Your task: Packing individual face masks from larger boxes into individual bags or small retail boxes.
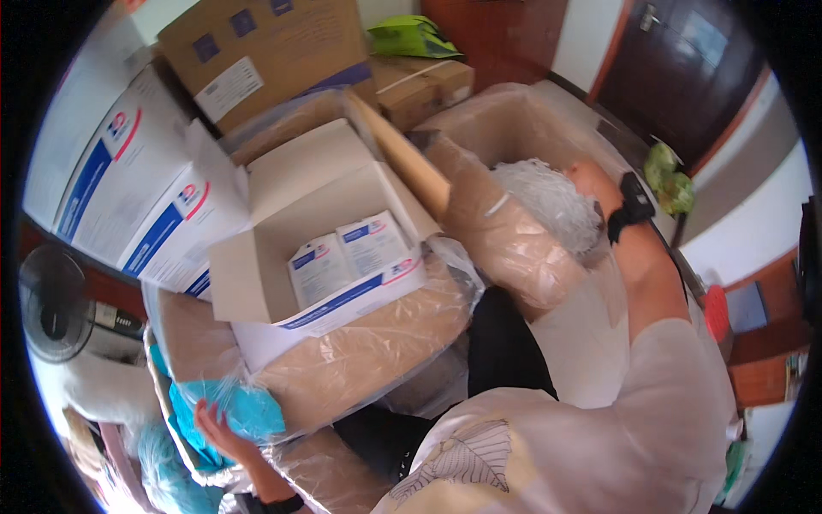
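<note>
At the lower left, my left hand [224, 434] is open, its fingers apart and slightly bent, over a turquoise bundle in plastic [244, 409]. Whether it touches the bundle I cannot tell. My right hand [589, 182] reaches into a plastic-lined cardboard box [505, 231] at the right, against a heap of crumpled clear plastic bags [548, 201]. Its fingers are mostly hidden there. Between my hands an opened white carton with a blue stripe [342, 308] rests on a plastic-wrapped cardboard box [368, 368]. Two white packets [372, 244] show inside the carton, side by side.
White cartons [120, 184] are stacked at the left. A large brown box [265, 51] stands behind, beside a smaller box [428, 90] with a green bag [413, 36] on top. A fan [56, 304] is at far left, a dark door [676, 77] at far right.
</note>
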A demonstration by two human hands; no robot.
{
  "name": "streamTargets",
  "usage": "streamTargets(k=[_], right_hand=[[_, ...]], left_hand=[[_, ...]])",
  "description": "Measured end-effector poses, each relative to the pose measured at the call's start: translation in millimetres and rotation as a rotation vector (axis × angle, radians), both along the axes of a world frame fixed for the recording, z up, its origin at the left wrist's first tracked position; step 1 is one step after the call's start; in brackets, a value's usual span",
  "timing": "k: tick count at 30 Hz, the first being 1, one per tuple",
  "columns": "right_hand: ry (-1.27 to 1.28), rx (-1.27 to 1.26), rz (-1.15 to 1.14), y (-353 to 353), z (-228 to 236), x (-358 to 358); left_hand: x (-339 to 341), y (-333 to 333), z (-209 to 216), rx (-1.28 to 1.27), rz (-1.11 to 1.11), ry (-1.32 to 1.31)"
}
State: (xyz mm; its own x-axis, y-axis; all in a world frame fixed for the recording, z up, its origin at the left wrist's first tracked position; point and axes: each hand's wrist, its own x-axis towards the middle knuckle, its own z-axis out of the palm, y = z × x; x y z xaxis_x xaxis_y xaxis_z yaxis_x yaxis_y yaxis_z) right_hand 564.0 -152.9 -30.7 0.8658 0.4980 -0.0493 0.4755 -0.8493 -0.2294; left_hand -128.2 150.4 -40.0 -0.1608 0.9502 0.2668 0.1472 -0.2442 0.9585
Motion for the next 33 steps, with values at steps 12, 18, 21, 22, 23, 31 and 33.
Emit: streamTargets(k=[12, 18, 21, 22, 23, 31, 33], right_hand=[[0.453, 0.476, 0.975, 236.4, 55.3, -218.9], [0.149, -0.157, 1.038, 323.4, -20.2, -244.8], [0.14, -0.247, 0.933, 356.5, -47.5, -247.6], [0.162, -0.245, 0.887, 366.1, -51.0, -250.4], [0.126, -0.284, 0.911, 370.6, -56.2, -252.3], [0.244, 0.029, 0.874, 372.7, -62.3, -266.6], [0.441, 0.017, 0.853, 373.2, -46.2, -265.4]], left_hand=[[188.9, -33.7, 11.2, 0.416, -0.413, 0.989], [199.8, -33.0, 3.7, 0.405, -0.397, 0.856], [200.7, -32.7, 4.7, 0.4, -0.42, 0.831], [199.7, -32.5, 4.7, 0.393, -0.417, 0.824], [199.3, -32.4, 4.1, 0.387, -0.418, 0.817], [196.7, -31.8, 4.4, 0.369, -0.407, 0.808], [197.0, -31.2, 3.8, 0.381, -0.411, 0.806]])
